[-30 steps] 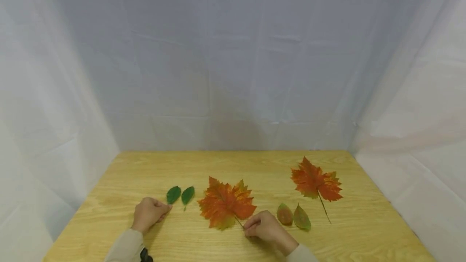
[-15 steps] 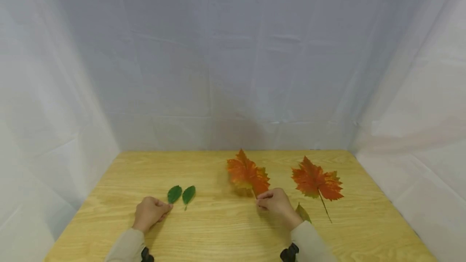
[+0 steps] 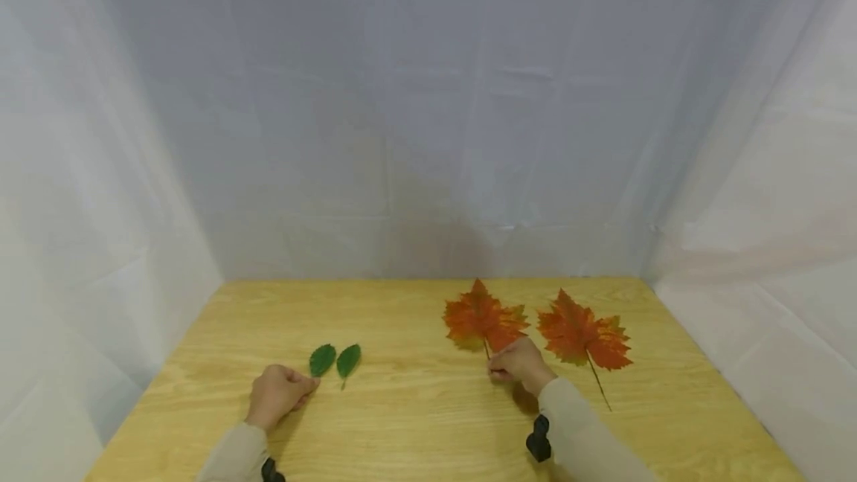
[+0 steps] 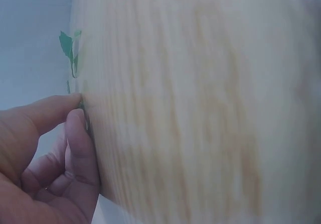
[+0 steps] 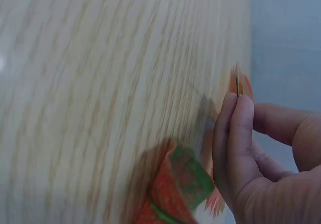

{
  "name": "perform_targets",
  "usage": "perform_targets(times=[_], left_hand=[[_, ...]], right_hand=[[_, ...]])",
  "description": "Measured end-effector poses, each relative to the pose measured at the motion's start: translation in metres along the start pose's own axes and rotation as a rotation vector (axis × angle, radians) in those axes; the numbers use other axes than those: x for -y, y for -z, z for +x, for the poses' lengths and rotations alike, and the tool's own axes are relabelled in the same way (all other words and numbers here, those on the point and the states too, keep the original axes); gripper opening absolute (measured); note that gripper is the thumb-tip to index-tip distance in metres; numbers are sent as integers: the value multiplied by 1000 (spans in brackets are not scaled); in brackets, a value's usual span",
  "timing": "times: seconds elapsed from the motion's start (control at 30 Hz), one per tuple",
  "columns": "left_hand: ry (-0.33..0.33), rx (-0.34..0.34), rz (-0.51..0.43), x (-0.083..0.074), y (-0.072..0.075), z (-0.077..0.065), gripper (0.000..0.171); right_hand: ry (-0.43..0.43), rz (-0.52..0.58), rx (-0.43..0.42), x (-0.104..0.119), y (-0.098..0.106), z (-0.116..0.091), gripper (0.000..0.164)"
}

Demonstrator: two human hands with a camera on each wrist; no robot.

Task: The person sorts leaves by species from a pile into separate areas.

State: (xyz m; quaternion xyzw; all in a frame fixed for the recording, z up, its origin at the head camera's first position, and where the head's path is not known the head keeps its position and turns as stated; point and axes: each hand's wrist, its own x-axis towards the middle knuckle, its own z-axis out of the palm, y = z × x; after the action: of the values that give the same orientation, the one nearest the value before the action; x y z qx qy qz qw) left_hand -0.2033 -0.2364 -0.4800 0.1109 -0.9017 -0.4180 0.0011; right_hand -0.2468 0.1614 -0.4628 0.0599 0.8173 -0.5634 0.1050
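My left hand (image 3: pixel 277 396) pinches the base of a small green leaf (image 3: pixel 323 360) lying on the wooden table. A second green leaf (image 3: pixel 348 361) lies just right of it. In the left wrist view, thumb and index finger meet at the leaf's end. My right hand (image 3: pixel 522 364) pinches the thin stem of an orange-red maple leaf (image 3: pixel 483 318), its blade pointing toward the back edge. Another maple leaf (image 3: pixel 582 333) lies to the right, stem toward the front. Small red-green leaves (image 5: pixel 173 189) sit below the right hand, mostly hidden by the arm in the head view.
The wood-grain table (image 3: pixel 402 437) has its back edge against a pale hanging cloth (image 3: pixel 428 132). White sheets (image 3: pixel 770 259) hang at both sides. A dark wrist device (image 3: pixel 538 439) sits on the right sleeve.
My right hand has carried the maple leaf from the middle of the table rightward and back, beside the other maple leaf. The right arm now covers the small red-green leaves. The left hand stays put.
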Motion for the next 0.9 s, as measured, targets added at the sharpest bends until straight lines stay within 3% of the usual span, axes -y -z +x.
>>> perform_targets(times=[0.23,0.9], left_hand=[[27,-1,-9,1,-1,-2,21],[15,-3,-4,-1,-1,-1,21]], right_hand=[[-68,-38,51,1,4,4,6],[-119,-71,25,7,1,7,5]])
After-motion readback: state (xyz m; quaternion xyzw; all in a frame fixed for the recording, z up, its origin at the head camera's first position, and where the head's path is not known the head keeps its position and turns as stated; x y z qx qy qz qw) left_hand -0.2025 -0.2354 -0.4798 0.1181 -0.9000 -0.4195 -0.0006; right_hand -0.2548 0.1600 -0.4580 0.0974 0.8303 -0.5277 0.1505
